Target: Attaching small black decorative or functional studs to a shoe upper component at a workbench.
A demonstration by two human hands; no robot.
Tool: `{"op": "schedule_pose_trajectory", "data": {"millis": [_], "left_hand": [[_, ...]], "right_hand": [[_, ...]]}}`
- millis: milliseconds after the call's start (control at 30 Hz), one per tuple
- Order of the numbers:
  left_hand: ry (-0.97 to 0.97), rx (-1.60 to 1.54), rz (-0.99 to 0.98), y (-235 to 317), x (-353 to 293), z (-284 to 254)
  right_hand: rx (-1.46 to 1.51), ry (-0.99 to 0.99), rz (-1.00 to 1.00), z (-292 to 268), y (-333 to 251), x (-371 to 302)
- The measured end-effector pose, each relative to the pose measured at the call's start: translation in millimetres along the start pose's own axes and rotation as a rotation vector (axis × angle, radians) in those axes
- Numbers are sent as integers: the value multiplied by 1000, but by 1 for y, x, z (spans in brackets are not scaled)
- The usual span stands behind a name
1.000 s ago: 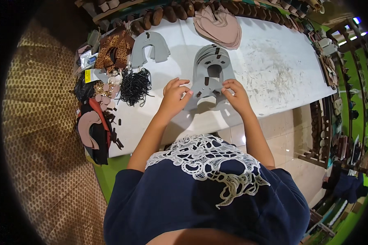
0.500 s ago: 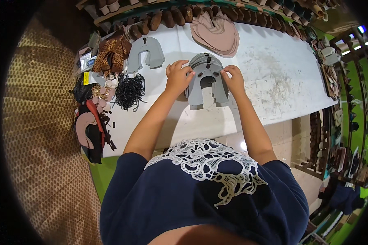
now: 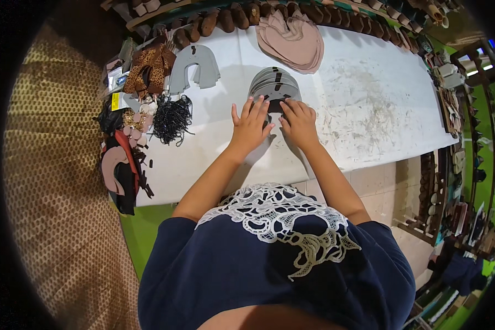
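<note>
A fanned stack of grey U-shaped shoe upper pieces (image 3: pixel 263 82) lies on the white-covered table in front of me. Dark tabs mark the top middle of the pieces. My left hand (image 3: pixel 249 125) rests flat over the left leg of the stack, fingers spread and pointing away from me. Over the right leg lies my right hand (image 3: pixel 300 125), its fingers stretched out too. Both hands touch the pieces and hide most of their lower ends.
More grey U-shaped pieces (image 3: pixel 195 63) lie to the left, beside leopard-print pieces (image 3: pixel 148 69) and a heap of black beaded strands (image 3: pixel 171 118). Pink cut pieces (image 3: pixel 290 44) are stacked at the back. Brown shoe lasts (image 3: pixel 225 21) line the far edge.
Both hands have come down and nearer to me, from pinching the stack's sides near its top to lying with fingers stretched over its legs.
</note>
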State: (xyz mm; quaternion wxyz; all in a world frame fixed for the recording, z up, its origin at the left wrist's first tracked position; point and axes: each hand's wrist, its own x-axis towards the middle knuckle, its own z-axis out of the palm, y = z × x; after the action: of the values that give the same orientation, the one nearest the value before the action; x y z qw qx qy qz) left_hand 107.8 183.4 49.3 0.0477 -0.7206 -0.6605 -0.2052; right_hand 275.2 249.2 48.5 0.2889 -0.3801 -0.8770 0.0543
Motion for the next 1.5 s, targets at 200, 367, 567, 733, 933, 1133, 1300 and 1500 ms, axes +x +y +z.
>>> {"op": "schedule_pose_trajectory", "data": {"millis": [200,367,567,733,933,1133,1300,1500], "left_hand": [[-60,65,-51,0,-1,13],[-58,-13,-61,1,-9,6],[-81,-83,-167,-21,-32,-14],[-4,-68,-294,-73,-49,-28],[84,51,-361,-158,-42,-56],[114,190,-331,-244,-22,-65],[54,236,-110,-286,-3,-63],[-9,247,51,-307,12,-63]], "right_hand": [[-50,-30,12,2,-3,-2],[7,-3,25,-6,-8,-2],[112,-3,-23,-3,-30,-3],[232,-49,-124,11,-68,17],[236,-81,-216,50,-104,64],[57,-201,-109,105,-114,120],[-157,-230,-140,133,-110,155],[-243,-219,-187,143,-102,172]]}}
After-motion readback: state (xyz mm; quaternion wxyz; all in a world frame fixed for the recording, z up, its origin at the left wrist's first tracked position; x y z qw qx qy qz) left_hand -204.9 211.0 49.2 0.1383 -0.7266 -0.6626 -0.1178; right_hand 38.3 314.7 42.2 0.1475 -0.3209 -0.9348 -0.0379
